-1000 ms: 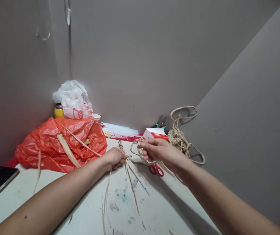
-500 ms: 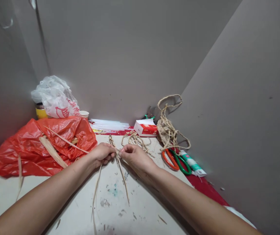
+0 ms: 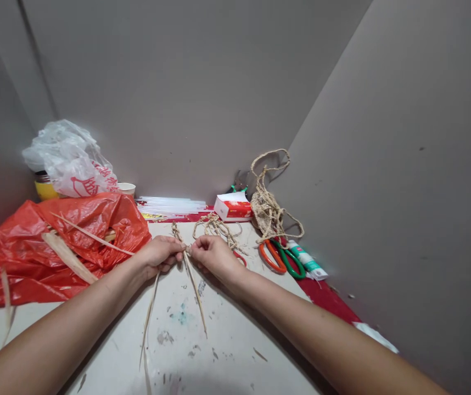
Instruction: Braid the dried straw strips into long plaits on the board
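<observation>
Both my hands meet over the pale board (image 3: 227, 340), pinching a straw-coloured braided cord (image 3: 177, 232) whose plaited end points away from me. My left hand (image 3: 162, 255) grips it from the left with fingers curled in. From the right, my right hand (image 3: 214, 258) holds at the same spot between thumb and forefinger. Loose fibre strands (image 3: 196, 293) hang down from the pinch toward me, and another strand (image 3: 150, 315) trails below my left hand. Just beyond my right hand lies a small loose coil of braided cord (image 3: 218, 224).
A red plastic bag (image 3: 25, 236) with fibre strips fills the left. Behind it are a clear bag (image 3: 68, 159) and a paper cup (image 3: 127, 189). White sticks (image 3: 172, 205), a red-white box (image 3: 233, 207), a cord bundle (image 3: 270, 211), orange-handled (image 3: 272, 258) and green-handled (image 3: 295, 264) tools, and a tube (image 3: 307, 260) line the back and right.
The whole view has shifted, so things sit further left. My hands stay together on the cord. A red ring-shaped handle now shows beside my right hand.
</observation>
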The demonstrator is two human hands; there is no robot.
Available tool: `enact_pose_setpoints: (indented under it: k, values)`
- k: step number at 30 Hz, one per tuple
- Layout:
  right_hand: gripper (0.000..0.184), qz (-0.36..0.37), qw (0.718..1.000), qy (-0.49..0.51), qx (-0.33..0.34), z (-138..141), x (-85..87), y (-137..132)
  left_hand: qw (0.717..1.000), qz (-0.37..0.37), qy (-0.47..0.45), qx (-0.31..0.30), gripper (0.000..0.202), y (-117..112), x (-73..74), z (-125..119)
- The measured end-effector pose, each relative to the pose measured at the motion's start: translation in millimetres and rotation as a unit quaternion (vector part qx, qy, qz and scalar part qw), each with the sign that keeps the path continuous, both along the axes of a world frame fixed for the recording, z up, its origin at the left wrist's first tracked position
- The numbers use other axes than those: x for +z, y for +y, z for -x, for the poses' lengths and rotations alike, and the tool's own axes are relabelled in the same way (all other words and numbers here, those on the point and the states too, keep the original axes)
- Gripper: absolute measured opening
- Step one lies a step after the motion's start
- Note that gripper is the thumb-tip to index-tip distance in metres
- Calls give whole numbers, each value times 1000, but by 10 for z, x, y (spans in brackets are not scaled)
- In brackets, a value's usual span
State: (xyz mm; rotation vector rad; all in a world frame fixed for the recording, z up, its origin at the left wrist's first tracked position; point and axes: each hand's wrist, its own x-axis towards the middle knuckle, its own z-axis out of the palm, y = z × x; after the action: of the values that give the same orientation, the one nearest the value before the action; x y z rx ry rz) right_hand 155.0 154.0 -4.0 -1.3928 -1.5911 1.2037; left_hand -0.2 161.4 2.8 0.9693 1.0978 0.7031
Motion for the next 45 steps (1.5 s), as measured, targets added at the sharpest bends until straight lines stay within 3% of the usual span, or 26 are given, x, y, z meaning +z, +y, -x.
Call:
enact_pose_setpoints:
  k: [5, 8, 12, 15, 19, 22, 26, 30, 37, 45]
  values:
    - [13, -184, 960, -210, 4, -32, 48, 20, 1000, -7, -3, -3, 19, -6, 22, -1]
    - [13, -207, 941, -268, 12, -35, 122, -4, 1000, -6, -1, -6, 21, -12, 44, -3]
    - [11, -213, 935, -285, 5, -24, 138, 15, 1000, -10, 11, -3, 22, -12, 41, -10]
    - [14, -163, 960, -229, -7, -12, 99, 64, 1000, -16, 20, 13, 20, -16, 29, -27]
    - [17, 35, 997, -62, 6, -29, 122, 79, 998, -26, 46, 29, 18, -42, 47, -68]
    - [18, 183, 979, 42, 73, -88, 202, 42, 997, -31, 58, 36, 18, -61, 68, -86]
    - [24, 279, 948, 96, 119, -178, 263, -8, 997, -41, 62, 29, 19, -64, 40, -75]
    - [17, 289, 943, 115, 119, -163, 260, -64, 997, -50, 60, 28, 19, -59, -10, -66]
    - [25, 252, 961, 104, 44, 151, 195, -236, 997, -46, 49, 27, 22, -80, -9, -71]
    - [21, 220, 970, 103, -24, 358, 39, -294, 997, -69, 30, 1, 22, -68, -45, -47]
